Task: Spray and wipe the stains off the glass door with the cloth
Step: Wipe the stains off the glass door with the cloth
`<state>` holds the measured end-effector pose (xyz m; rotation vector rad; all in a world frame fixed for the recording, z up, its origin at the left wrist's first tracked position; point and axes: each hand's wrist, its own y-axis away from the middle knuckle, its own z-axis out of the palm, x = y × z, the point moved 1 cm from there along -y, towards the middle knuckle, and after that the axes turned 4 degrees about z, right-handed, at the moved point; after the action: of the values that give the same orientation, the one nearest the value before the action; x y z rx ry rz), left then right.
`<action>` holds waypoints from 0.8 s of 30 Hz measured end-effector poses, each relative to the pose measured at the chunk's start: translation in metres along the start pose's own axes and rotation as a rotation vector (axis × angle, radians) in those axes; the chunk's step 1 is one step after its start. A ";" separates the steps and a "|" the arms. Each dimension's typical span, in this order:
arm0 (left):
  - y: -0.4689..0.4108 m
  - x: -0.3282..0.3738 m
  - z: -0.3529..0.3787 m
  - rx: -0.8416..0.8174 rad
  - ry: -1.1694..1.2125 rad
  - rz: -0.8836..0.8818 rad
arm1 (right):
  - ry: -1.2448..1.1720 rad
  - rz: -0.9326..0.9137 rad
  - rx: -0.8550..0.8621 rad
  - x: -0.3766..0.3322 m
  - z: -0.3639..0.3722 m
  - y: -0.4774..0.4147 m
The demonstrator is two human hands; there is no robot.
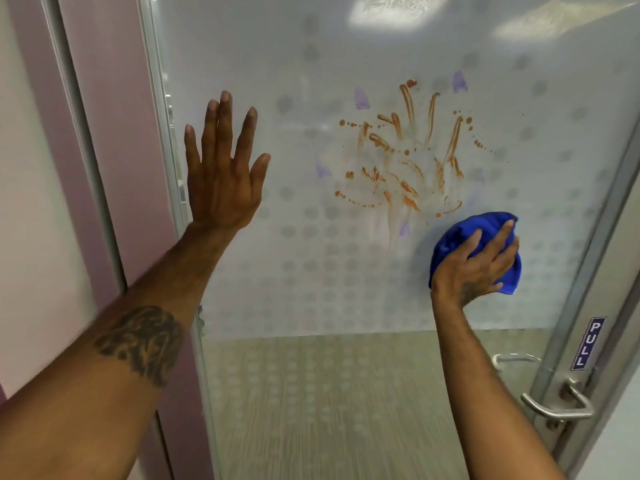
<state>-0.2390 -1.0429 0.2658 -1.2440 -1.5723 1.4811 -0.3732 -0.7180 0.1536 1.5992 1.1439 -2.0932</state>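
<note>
My tattooed left forearm [138,341] leads to my left hand [221,174], flat and empty; my right hand [474,268], gripping the cloth [450,244], should sweep up-left firmly through the stains [405,161].

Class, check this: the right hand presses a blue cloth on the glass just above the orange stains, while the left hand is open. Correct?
Not quite. In the head view the right hand presses the blue cloth below and to the right of the orange stains, not above. The left hand is open.

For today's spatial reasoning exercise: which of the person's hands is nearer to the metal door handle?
Right. The right hand, gripping the blue cloth, presses the glass above and slightly left of the door handle. The left hand lies flat, open, far across the door by its opposite edge.
</note>
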 end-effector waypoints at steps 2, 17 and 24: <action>0.000 0.001 0.000 0.006 0.004 0.000 | -0.029 0.071 0.058 -0.008 0.007 0.003; 0.000 -0.002 0.003 0.039 0.015 -0.007 | 0.334 -0.573 -0.142 0.084 0.007 0.090; -0.001 -0.001 0.004 0.035 0.021 -0.016 | 0.126 -0.242 -0.024 -0.017 0.054 0.147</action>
<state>-0.2424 -1.0457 0.2663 -1.2208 -1.5333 1.4749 -0.3118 -0.8572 0.1111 1.6752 1.4655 -2.1373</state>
